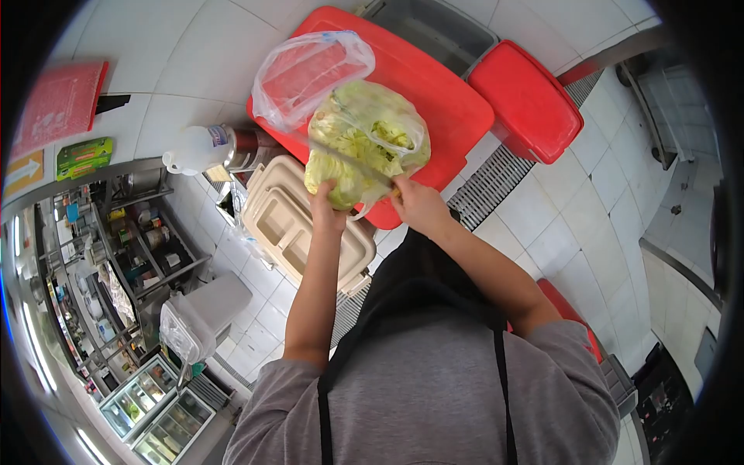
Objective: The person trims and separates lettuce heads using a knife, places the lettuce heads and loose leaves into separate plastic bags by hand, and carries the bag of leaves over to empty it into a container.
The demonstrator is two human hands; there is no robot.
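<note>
A clear plastic bag full of pale green chopped lettuce (360, 128) rests over the front left part of a red lid (446, 101). My left hand (328, 208) is closed on the near left edge of the bag. On the right, my right hand (418, 203) has its fingers wrapped round the handle end of a long knife (353, 160), whose blade lies slantwise across the bag toward the upper left. Behind the lettuce, a second clear bag (310, 74), crumpled and seemingly empty, lies on the lid's left part.
A beige lidded container (302, 225) stands at the near left, with a white jug (198, 149) beyond it. A smaller red-lidded bin (527, 101) is on the right, and a grey tub (434, 31) behind. Shelves (155, 232) stand far left.
</note>
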